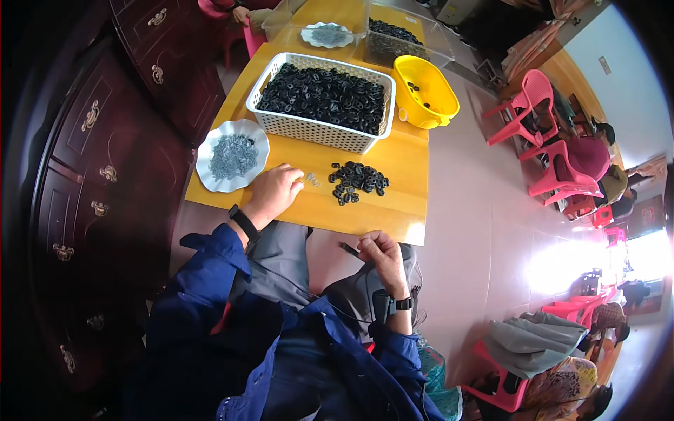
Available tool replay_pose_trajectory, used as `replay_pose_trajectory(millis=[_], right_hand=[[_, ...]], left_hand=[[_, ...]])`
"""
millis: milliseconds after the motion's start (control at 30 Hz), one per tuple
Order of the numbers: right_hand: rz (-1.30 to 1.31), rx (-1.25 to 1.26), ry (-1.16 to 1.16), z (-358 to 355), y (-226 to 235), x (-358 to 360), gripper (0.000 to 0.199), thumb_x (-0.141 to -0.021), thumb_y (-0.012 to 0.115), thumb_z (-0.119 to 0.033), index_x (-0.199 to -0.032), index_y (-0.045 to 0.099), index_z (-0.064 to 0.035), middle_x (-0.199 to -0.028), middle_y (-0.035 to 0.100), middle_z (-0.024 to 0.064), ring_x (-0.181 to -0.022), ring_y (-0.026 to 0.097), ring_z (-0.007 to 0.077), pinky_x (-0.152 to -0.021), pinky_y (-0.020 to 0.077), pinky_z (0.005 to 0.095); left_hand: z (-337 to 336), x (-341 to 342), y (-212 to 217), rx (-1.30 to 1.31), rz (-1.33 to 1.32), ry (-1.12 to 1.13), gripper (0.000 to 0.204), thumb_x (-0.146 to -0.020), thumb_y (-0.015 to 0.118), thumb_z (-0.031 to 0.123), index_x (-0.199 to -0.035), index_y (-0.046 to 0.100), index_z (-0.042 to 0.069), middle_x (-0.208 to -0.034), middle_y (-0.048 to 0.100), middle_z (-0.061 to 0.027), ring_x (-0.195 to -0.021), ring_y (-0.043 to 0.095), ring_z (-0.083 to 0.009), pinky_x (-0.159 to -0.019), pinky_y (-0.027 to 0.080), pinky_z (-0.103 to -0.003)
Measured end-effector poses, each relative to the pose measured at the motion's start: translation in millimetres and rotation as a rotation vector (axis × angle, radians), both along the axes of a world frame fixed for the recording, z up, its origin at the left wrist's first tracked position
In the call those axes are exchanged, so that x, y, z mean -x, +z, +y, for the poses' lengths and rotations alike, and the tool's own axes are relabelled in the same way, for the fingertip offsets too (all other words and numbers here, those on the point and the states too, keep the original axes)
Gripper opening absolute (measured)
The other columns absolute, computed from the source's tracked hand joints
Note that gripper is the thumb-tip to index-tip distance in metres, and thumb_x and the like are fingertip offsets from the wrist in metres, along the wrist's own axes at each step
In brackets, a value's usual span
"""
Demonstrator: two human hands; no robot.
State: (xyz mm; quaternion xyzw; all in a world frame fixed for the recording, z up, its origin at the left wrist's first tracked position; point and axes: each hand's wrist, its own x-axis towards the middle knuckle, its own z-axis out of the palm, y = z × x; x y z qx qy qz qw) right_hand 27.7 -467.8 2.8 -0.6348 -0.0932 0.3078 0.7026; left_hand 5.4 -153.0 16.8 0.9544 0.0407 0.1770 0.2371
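Note:
My left hand (275, 193) rests on the yellow wooden table (400, 210), fingers curled over a few small metal clips (311, 179). A small pile of black rubber rings (358, 182) lies just to its right. My right hand (381, 257) is below the table edge, over my lap, pinching a small dark part (349, 248) between the fingertips. A white scalloped plate (205, 156) holding many small metal clips sits left of my left hand. Behind the pile stands a white slotted basket (309, 129) full of black rings.
A yellow tub (439, 105) with a few black pieces stands right of the basket. Farther back are another plate (328, 35) and a clear box (435, 42) of black parts. Dark wooden drawers (91, 140) line the left. Pink chairs (540, 119) and seated people are at the right.

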Motion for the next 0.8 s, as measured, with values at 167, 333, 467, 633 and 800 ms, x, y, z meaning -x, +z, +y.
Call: replay_pose_trajectory(millis=[167,333,467,633,800], right_hand=[[0.020,-0.019,0.006,3.6,-10.8,3.0,0.017,-0.101,0.064,-0.022,-0.103,0.066,-0.0048,-0.090,0.067,-0.0003,-0.078,0.062,0.0068,-0.074,0.0509,0.0210],[0.005,-0.032,0.030,14.9,-11.5,4.4,0.017,-0.101,0.063,-0.021,-0.104,0.066,-0.0046,-0.090,0.067,0.0005,-0.080,0.062,0.0078,-0.075,0.0516,0.0223],[0.024,-0.034,0.072,26.9,-9.6,5.4,0.018,-0.101,0.063,-0.020,-0.103,0.065,-0.0021,-0.091,0.067,0.0018,-0.081,0.062,0.0090,-0.076,0.0522,0.0232],[-0.109,0.037,0.100,29.5,-1.5,-1.0,0.021,-0.100,0.065,-0.021,-0.100,0.065,0.0001,-0.086,0.066,0.0023,-0.076,0.064,0.0092,-0.069,0.0526,0.0232],[-0.034,-0.017,0.037,39.7,11.4,1.4,0.023,-0.104,0.058,-0.024,-0.103,0.064,-0.0015,-0.086,0.066,0.0022,-0.076,0.063,0.0092,-0.069,0.0517,0.0233]], left_hand=[[2.1,-8.8,-3.9,-0.033,0.028,-0.032,0.009,-0.087,0.068,0.017,-0.090,0.070,0.008,-0.083,0.066,-0.0105,-0.077,0.065,-0.0339,-0.066,0.052,-0.044],[-3.7,-4.1,-3.8,-0.119,0.027,-0.058,0.011,-0.090,0.064,0.016,-0.086,0.062,0.006,-0.080,0.064,-0.0113,-0.076,0.065,-0.0348,-0.065,0.052,-0.045],[-7.2,-3.7,-13.8,-0.184,0.045,-0.086,0.010,-0.092,0.060,0.015,-0.092,0.055,0.006,-0.081,0.065,-0.0138,-0.075,0.065,-0.0372,-0.064,0.052,-0.047],[-24.6,6.6,0.7,-0.099,0.051,-0.098,0.010,-0.091,0.059,0.014,-0.092,0.054,0.006,-0.081,0.065,-0.0154,-0.073,0.064,-0.0394,-0.061,0.051,-0.048],[-83.2,23.7,39.7,0.196,-0.053,-0.345,0.009,-0.089,0.062,0.011,-0.091,0.055,0.007,-0.078,0.063,-0.0138,-0.071,0.064,-0.0371,-0.060,0.050,-0.045]])
